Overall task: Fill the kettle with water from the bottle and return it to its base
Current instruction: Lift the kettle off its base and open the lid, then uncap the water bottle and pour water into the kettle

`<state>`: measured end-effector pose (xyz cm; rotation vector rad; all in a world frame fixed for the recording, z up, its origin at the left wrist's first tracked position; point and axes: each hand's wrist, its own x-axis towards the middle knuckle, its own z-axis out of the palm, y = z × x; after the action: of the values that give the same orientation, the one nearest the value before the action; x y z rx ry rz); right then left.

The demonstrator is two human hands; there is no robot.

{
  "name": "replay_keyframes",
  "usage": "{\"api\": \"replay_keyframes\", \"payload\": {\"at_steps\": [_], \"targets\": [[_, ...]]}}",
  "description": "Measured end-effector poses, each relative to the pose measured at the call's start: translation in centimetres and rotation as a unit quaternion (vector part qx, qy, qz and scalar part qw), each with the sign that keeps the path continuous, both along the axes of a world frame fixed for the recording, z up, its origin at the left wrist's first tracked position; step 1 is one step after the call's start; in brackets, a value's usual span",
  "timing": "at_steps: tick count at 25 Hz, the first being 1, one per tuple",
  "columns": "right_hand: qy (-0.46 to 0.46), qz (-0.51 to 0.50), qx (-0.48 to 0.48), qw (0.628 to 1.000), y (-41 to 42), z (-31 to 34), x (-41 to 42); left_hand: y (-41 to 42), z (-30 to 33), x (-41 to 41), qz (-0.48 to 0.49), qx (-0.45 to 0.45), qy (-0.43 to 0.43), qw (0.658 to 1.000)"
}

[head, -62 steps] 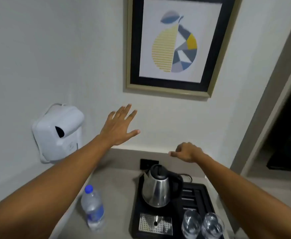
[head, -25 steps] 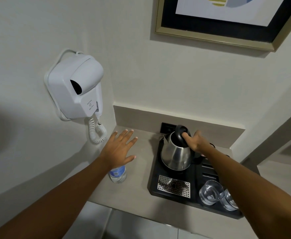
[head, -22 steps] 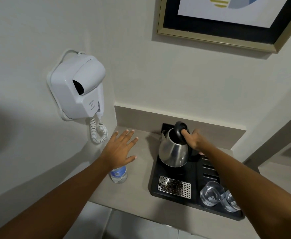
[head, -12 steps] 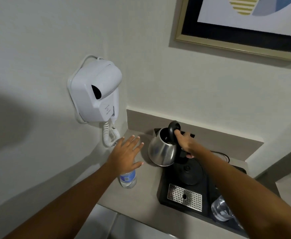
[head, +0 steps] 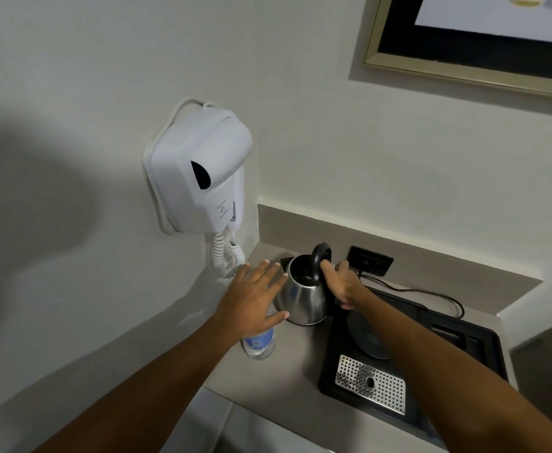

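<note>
Now gripping the kettle (head: 304, 295) off its base (head: 367, 338), lid open, right hand (head: 341, 284) closing on the handle. Hovering open over the bottle (head: 259, 343), left hand (head: 251, 302) spreading its fingers (head: 269, 269). Readying for pouring.

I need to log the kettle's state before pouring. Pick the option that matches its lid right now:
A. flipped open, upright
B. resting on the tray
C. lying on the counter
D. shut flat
A: the lid stands upright at the back of the kettle, whose dark inside shows, while the right hand grips the handle side.
</note>
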<state>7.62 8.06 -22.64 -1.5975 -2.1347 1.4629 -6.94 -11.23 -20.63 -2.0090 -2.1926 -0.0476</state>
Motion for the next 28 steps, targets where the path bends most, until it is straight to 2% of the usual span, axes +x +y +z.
{"api": "replay_keyframes", "payload": {"at_steps": [4,9,22,25,28], "targets": [[0.000,0.017,-0.010,1.000,-0.3,-0.5,-0.8,0.1,-0.3,-0.3,0.012,-0.003,-0.003,1.000],[0.003,0.045,-0.135,0.990,0.0,-0.2,0.3,0.1,-0.5,-0.5,0.026,-0.005,-0.019,0.999],[0.071,0.045,-0.121,0.989,1.1,-1.4,2.1,0.0,0.0,-0.4,0.006,0.024,-0.058,0.998],[0.131,0.006,-0.084,0.988,0.3,-2.3,2.9,-0.3,-0.1,-0.2,0.002,0.041,-0.064,0.997],[0.242,-0.149,0.054,0.957,-3.1,-4.5,4.8,-0.8,0.0,-0.6,-0.003,0.085,-0.111,0.990]]}}
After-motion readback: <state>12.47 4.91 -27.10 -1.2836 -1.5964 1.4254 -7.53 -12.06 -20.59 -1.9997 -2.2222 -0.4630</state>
